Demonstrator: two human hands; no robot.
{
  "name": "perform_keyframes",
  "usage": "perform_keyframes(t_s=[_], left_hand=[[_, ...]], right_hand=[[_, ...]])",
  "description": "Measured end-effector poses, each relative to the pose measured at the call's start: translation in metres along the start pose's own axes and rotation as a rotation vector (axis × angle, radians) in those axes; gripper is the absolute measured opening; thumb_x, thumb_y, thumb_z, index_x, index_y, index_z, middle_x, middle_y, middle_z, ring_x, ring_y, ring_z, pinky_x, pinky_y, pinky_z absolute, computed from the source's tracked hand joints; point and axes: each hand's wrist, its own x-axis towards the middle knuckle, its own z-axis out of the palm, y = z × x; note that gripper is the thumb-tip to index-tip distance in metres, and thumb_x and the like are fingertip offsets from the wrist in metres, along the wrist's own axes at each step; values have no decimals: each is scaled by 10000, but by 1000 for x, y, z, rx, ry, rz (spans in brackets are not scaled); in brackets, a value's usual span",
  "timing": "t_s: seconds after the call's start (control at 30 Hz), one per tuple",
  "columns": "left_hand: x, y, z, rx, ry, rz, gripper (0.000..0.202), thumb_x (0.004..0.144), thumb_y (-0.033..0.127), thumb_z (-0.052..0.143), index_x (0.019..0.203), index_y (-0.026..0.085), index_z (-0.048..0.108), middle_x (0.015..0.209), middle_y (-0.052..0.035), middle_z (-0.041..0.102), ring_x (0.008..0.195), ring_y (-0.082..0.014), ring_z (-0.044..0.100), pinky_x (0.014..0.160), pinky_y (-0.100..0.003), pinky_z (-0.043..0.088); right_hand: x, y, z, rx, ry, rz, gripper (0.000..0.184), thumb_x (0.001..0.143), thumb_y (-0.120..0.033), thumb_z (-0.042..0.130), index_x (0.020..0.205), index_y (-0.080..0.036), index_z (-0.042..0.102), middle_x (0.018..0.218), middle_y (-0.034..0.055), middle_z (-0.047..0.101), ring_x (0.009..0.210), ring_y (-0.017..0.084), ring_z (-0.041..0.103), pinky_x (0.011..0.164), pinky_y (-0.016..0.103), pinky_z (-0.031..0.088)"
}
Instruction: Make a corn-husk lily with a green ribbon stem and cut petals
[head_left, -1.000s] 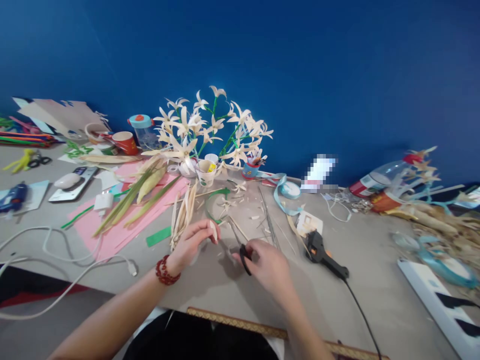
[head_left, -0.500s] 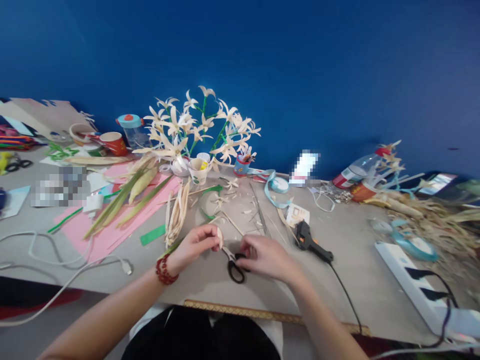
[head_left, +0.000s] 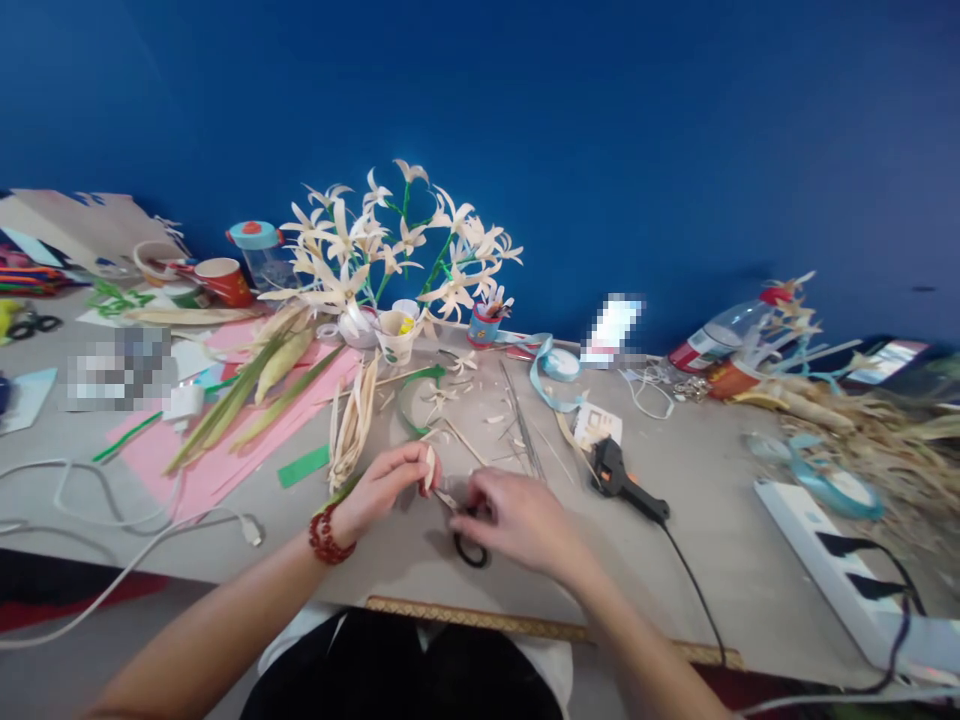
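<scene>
My left hand (head_left: 384, 485), with a red bead bracelet on the wrist, pinches a small pale leaf strip (head_left: 430, 467) upright between thumb and fingers. My right hand (head_left: 514, 518) is closed round the black-handled scissors (head_left: 466, 535), whose blades point at the strip. Both hands hover just above the grey table (head_left: 420, 545), close together near its front edge. A bundle of pale dried leaf strips (head_left: 352, 420) lies just behind my left hand.
A bouquet of cream leaf flowers (head_left: 390, 245) stands at the back. A black glue gun (head_left: 626, 480) with its cord lies right of my hands. Green leaves on pink paper (head_left: 247, 410), white cables (head_left: 112, 500), a power strip (head_left: 847, 580) and dried husks (head_left: 877, 430) crowd the sides.
My right hand swung the scissors round from pointing away to pointing at the strip in my left hand. The two hands came closer together. The view shifted slightly to the right.
</scene>
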Motion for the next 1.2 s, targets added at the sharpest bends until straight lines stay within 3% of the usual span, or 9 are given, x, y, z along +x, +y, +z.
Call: perform_keyframes(t_s=[0.13, 0.27, 0.37, 0.5, 0.63, 0.77, 0.93, 1.03, 1.2], left_hand=[[0, -2, 0, -5, -8, 2, 276, 876, 301, 540, 645, 153, 558, 710, -48, 557, 703, -164, 509, 717, -292, 394], [-2, -1, 2, -47, -72, -82, 283, 863, 327, 581, 644, 149, 562, 673, -39, 560, 635, -142, 518, 639, -265, 419], [-4, 0, 2, -83, -144, -171, 289, 872, 348, 578, 675, 136, 574, 687, -46, 606, 526, -109, 534, 525, -231, 403], [-5, 1, 0, -127, -218, -228, 295, 879, 342, 568, 674, 131, 556, 707, -68, 654, 465, -102, 565, 477, -217, 399], [-5, 0, -2, -137, -230, -230, 311, 860, 356, 588, 648, 132, 551, 682, -64, 639, 476, -107, 569, 482, -216, 421], [-5, 0, -4, -131, -234, -237, 322, 848, 367, 594, 631, 132, 556, 664, -61, 636, 465, -106, 557, 466, -212, 415], [-6, 6, -4, -153, -268, -257, 347, 829, 382, 597, 590, 135, 550, 622, -58, 625, 427, -98, 520, 422, -211, 376], [-7, 9, -4, -174, -295, -290, 330, 814, 377, 606, 596, 130, 576, 592, -59, 623, 411, -97, 504, 401, -214, 358], [-8, 8, -5, -218, -294, -305, 306, 796, 362, 617, 600, 129, 592, 585, -60, 627, 415, -98, 504, 379, -204, 353]], right_hand=[[-18, -4, 8, -294, -90, 92, 229, 734, -387, 710, 832, -200, 621, 829, 67, 690, 716, 223, 630, 545, 273, 271], [-13, 1, 13, -262, -66, 168, 126, 753, -312, 640, 735, -193, 600, 736, 67, 683, 685, 226, 639, 530, 275, 267], [-9, 15, 7, 21, -69, 220, 115, 743, -276, 628, 693, -192, 568, 684, 35, 659, 617, 182, 619, 521, 250, 315], [-11, 36, 1, 819, -307, 313, 217, 787, -377, 617, 810, -194, 503, 752, 24, 682, 428, 99, 535, 434, 215, 386], [-16, 42, 6, 1254, -356, 220, 391, 751, -451, 725, 903, -192, 475, 718, 22, 674, 499, 111, 572, 460, 206, 420], [-18, 37, 7, 1347, -365, 129, 461, 687, -375, 818, 974, -166, 523, 802, 40, 675, 727, 139, 615, 619, 223, 434], [-15, 31, 8, 1424, -458, 157, 399, 680, -344, 812, 901, -165, 533, 783, 33, 671, 561, 83, 510, 497, 183, 355], [-14, 30, 12, 1451, -470, 174, 376, 693, -350, 806, 877, -164, 536, 765, 20, 640, 553, 76, 499, 506, 183, 379], [-14, 32, 17, 1377, -467, 151, 471, 701, -518, 778, 855, -159, 515, 719, 5, 606, 519, 66, 465, 477, 173, 354]])
